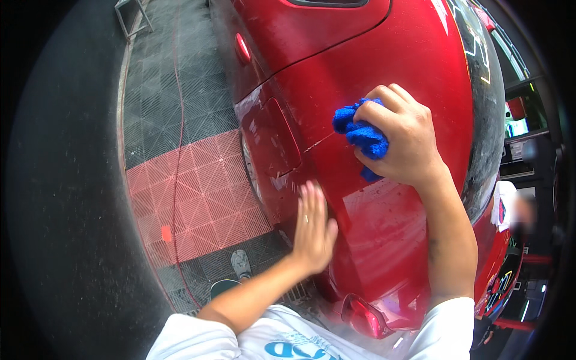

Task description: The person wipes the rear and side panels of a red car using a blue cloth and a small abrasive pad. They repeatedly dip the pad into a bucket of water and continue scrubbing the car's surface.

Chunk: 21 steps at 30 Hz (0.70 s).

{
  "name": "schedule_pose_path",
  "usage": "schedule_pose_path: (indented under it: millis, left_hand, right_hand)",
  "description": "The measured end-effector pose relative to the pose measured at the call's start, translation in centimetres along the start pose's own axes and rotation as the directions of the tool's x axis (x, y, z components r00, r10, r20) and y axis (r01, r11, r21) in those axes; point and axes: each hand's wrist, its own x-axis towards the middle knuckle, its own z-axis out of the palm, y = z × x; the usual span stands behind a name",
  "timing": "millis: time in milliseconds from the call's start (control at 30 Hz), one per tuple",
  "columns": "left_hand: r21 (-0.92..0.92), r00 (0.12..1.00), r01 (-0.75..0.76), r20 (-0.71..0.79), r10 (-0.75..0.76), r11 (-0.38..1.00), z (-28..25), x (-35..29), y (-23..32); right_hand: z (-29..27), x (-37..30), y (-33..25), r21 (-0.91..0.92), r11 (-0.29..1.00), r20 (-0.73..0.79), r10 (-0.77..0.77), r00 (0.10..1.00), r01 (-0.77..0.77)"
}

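A red car (396, 60) fills the middle of the view, its rear quarter close to me. My right hand (407, 135) is closed around a crumpled blue microfiber cloth (367, 137), held at the upper part of the rear panel. Whether the cloth presses on the paint is hard to tell. Lower and to the left, my left hand (313, 231) has its fingers stretched out, slightly blurred, and holds nothing. It is at the car's side, below the fuel flap (281, 135); contact with the panel cannot be made out. A red tail light (366, 315) lies nearest my body.
Grey and red floor tiles (204, 186) run along the car's left side, crossed by a thin red hose (180, 114). A metal frame (129, 24) stands at the far left. The dark rear window (487, 156) curves down the right. Another person in white (503, 204) is beyond it.
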Motion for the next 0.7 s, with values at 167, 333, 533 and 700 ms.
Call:
schedule_pose_path:
  millis: [167,333,533,700]
  left_hand:
    - [0.024,0.994,0.062,-0.087,-0.06,0.998,-1.4,5.4,-0.9]
    - [-0.001,0.997,0.073,-0.038,-0.073,0.997,1.0,0.7,2.1]
    - [0.083,0.998,0.039,0.044,-0.043,0.996,1.5,-3.2,3.1]
    - [0.158,0.998,0.069,-0.004,-0.069,0.985,1.5,-3.2,3.7]
  right_hand:
    - [-0.3,-0.5,-0.3,-0.009,0.999,0.084,-0.032,0.996,0.033]
    - [0.2,-1.5,-0.7,-0.156,0.984,0.181,-0.057,0.982,0.086]
    - [0.6,-1.0,-0.7,-0.391,0.888,0.139,-0.204,0.969,0.243]
    - [0.4,-3.1,-2.7,-0.478,0.873,0.204,0.002,0.979,0.098]
